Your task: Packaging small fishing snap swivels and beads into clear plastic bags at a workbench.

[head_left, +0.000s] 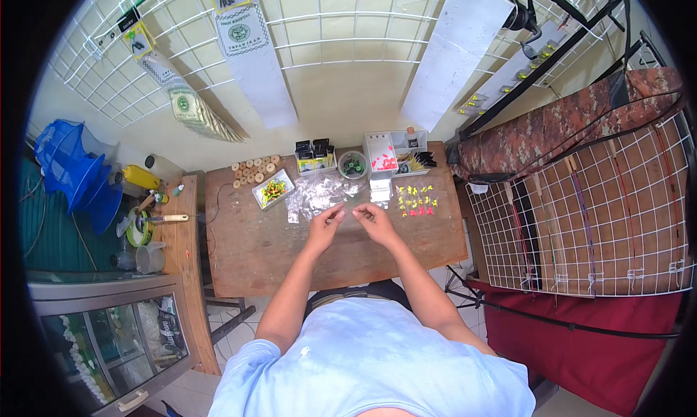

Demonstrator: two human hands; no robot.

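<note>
My left hand [325, 227] and my right hand [374, 224] face each other over the middle of a wooden table [261, 253]. Thumb and fingertips of each are pinched together, and a thin, clear thing seems to span the small gap between them; it is too small to name. Just beyond the hands lies a heap of small clear plastic bags [316, 194]. To the right of them is a stack of small white cards or packets [380, 190]. Rows of small yellow and pink pieces [417, 201] lie farther right.
A white tray of colourful small pieces [273, 189], wooden discs [255, 169], a round tub of dark green pieces [352, 165] and a white bin with pink pieces [381, 153] stand along the back. A camouflage bag [566, 125] and a wire grid [588, 221] flank the table's right side.
</note>
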